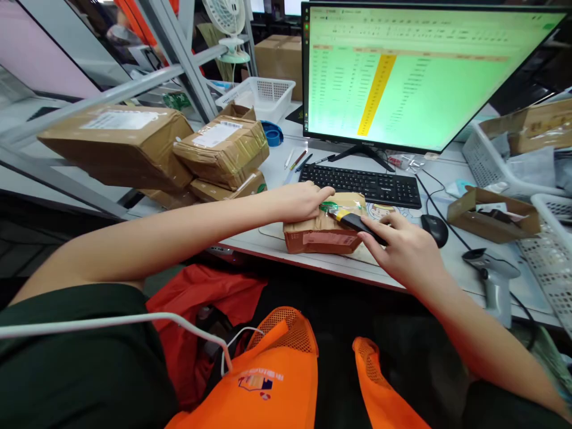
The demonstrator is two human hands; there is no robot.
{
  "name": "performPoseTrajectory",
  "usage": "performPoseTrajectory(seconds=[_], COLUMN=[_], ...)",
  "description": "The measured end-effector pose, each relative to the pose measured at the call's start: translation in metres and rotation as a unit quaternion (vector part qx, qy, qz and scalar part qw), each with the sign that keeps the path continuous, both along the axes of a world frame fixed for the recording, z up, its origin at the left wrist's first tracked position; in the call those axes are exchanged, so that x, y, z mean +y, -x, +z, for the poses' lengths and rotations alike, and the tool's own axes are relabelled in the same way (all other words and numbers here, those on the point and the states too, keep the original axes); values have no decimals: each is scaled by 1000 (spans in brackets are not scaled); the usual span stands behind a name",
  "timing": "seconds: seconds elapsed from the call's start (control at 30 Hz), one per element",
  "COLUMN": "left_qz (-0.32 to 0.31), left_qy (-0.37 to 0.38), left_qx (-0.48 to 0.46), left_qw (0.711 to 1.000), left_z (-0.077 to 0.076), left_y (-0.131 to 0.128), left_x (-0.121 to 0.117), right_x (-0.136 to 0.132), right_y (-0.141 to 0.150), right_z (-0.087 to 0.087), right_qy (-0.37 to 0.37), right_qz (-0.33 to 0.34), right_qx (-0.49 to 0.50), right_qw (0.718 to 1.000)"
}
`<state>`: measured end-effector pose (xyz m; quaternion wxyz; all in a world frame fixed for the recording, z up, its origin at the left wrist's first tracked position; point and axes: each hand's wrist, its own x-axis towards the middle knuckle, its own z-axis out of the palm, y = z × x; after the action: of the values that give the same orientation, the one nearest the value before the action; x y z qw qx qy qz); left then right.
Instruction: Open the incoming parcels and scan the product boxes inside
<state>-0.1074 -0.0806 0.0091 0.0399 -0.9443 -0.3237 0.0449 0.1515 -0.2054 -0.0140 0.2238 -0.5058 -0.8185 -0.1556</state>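
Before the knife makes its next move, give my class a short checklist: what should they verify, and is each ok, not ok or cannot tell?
1. Knife gripped in the right hand: ok.
2. Box resting on the desk: ok.
3. Left hand on the box: ok.
4. Left fingers well away from the knife's tip: not ok; they are right beside it.
5. Mouse apart from the box: ok.
6. Whether the knife has pierced the box: cannot tell; the tip is too small to judge.

Keyboard (363, 185) in the way behind box (320, 233)
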Motion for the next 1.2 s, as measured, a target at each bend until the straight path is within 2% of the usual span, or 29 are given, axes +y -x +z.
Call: performPoseTrajectory(seconds=[0.13, 0.23, 0.33, 0.43, 0.53, 0.63, 0.7, 0.77, 0.83, 0.9, 0.97, 1.0, 1.03, 1.1, 1.2], left_qz=[2, -19, -25, -14, 2, 20, 22, 17, 18, 29, 34, 35, 35, 41, 35], left_qy=[-22, -44, -44, -35, -28, -21, -19, -12, 6, 23, 34, 39, 46, 59, 63], left_qx=[-14, -21, -25, -19, -9, -7, -3, 5, 23, 52, 71, 73, 71, 74, 96], left_qw=[1000, 999, 998, 999, 1000, 1000, 1000, 1000, 1000, 998, 996, 996, 996, 995, 993], left_z=[-7, -13, -14, -10, -6, -3, -1, 1, 6, 12, 18, 21, 24, 29, 32], left_y=[1, 2, 1, -2, -2, -1, -3, -7, -13, -21, -28, -31, -33, -35, -33], left_x=[-4, -4, -4, -6, -8, -7, -6, -4, -2, -1, -1, -1, -1, 1, 5], right_x=[1, 1, 8, 17, 21, 19, 16, 13, 14, 19, 27, 30, 33, 36, 36], right_y=[10, 5, -19, -62, -122, -168, -173, -153, -114, -66, -19, 1, 17, 36, 40], right_z=[11, 20, 26, 24, 3, -44, -77, -98, -101, -88, -71, -64, -59, -56, -63], right_qy=[34, 69, 115, 169, 168, 200, 233, 210, 122, 28, 3, -1, -3, -8, 4], right_qz=[-43, -75, -102, -111, -210, -322, -342, -349, -312, -194, -45, -2, 17, 9, -10], right_qx=[-55, -57, -24, 21, 12, 14, 46, 81, 128, 172, 157, 129, 98, 53, 35], right_qw=[997, 993, 988, 979, 963, 925, 909, 910, 933, 965, 987, 992, 995, 999, 999])
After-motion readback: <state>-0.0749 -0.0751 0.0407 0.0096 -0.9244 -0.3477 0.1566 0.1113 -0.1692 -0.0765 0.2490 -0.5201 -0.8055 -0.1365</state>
